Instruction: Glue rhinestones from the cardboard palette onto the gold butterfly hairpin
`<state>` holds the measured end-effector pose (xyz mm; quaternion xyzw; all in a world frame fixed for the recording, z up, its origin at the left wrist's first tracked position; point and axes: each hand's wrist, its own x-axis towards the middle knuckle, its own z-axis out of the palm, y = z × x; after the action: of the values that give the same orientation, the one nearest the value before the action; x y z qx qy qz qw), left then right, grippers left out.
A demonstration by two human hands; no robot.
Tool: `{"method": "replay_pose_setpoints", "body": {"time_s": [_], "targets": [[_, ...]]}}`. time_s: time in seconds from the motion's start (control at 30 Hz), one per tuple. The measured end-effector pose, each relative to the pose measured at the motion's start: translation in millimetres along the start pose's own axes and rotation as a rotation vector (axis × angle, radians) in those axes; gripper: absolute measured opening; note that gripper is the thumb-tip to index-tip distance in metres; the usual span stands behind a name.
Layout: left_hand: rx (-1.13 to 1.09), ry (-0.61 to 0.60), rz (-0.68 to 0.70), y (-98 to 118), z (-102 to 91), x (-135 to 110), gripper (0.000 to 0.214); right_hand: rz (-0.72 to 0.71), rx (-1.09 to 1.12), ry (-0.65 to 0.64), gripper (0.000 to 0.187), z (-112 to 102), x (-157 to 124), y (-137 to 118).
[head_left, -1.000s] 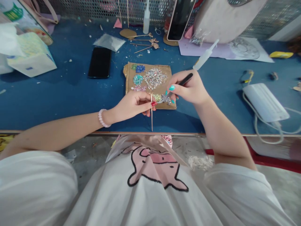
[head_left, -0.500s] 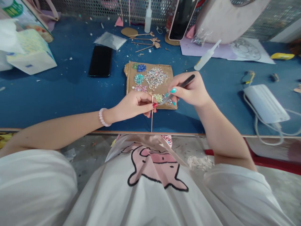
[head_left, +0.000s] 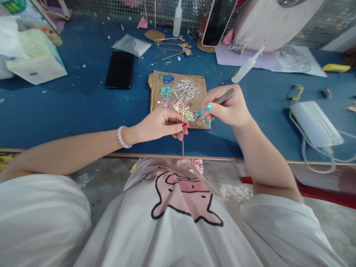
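Largest in my remote view is the blue worktop [head_left: 83, 107], scattered with small pale scraps. Upon it lies a cardboard sheet [head_left: 155, 88], directly before the wearer. The left hand [head_left: 159, 125], over the sheet's near edge, is mostly closed, thumb and fingers pinched about a gold pin [head_left: 182, 108]. I see the right hand [head_left: 229, 107] opposite, fingers gathered around grey tweezers [head_left: 226, 96] in a pen-like grip. A black phone [head_left: 119, 70] lies flat beyond the left hand; a white dropper bottle [head_left: 245, 71] is beyond the right. The pin's openwork head shows against the cardboard, its shaft pointing toward the worktop's front edge; I cannot tell whether it touches the sheet. The tweezers slant down toward the pin, tip near the left fingertips; what the tip carries, if anything, is too small for me to discern. Smallest are the gems: a broad silvery heap [head_left: 185, 90], with a blue heap [head_left: 168, 78], a teal heap [head_left: 166, 92] and a pink heap [head_left: 167, 104] to its left.
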<state>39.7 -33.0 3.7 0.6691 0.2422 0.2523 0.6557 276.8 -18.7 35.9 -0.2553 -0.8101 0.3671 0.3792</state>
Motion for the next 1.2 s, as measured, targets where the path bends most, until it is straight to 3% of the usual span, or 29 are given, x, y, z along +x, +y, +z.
{"method": "replay_pose_setpoints", "body": {"time_s": [0.3, 0.57, 1.03, 1.2], "targets": [[-0.021, 0.000, 0.014, -2, 0.3, 0, 0.004, -0.033, 0.019, 0.021, 0.052, 3, -1, 2], [0.007, 0.032, 0.029, 0, 1.7, 0, 0.006, 0.021, -0.027, 0.069, 0.058, 6, -1, 2], [-0.022, 0.125, 0.074, 1, 2.3, 2, 0.004, -0.125, -0.072, 0.248, 0.038, 12, -8, 3], [-0.034, 0.141, 0.098, 1, 2.2, 1, 0.004, -0.131, -0.115, 0.292, 0.041, 12, -10, 6]]}}
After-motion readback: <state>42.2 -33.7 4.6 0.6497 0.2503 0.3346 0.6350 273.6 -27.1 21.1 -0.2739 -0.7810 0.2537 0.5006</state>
